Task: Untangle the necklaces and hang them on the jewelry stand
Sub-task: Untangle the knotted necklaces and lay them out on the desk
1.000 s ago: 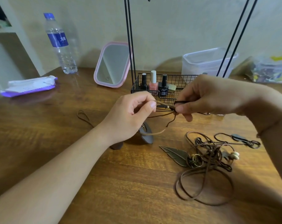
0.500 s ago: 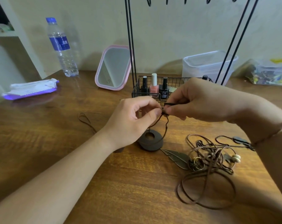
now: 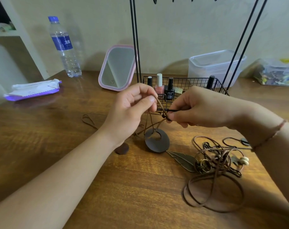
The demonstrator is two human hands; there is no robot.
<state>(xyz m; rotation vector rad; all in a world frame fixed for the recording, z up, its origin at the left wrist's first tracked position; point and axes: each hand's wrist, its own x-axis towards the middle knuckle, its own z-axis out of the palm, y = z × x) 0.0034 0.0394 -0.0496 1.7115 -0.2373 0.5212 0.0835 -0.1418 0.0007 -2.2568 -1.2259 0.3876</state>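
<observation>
In the middle of the frame, the left hand [image 3: 132, 113] pinches a brown cord [image 3: 154, 125] between the thumb and the index finger, and the other fingers are curled in. Just to the right of it, the right hand [image 3: 198, 109] grips the same cord at a small knot, together with a thin black strand, between thumb and fingertips. From the cord a dark round pendant [image 3: 157, 142] with a hole hangs down and touches the wooden table [image 3: 107, 187], below the two hands. In the lower right of the frame lies a tangle of necklaces [image 3: 218, 162] on the table, with a bronze feather pendant [image 3: 181, 159] at its left side and a loose loop of cord toward the bottom. Behind the hands stands the jewelry stand [image 3: 135, 38], with black rods going up to hooks at the top edge and a wire basket [image 3: 190, 81] at its base that holds nail polish bottles [image 3: 159, 85]. A pink mirror [image 3: 117, 68] stands left of the stand, and a water bottle [image 3: 64, 47] is in the upper left.
</observation>
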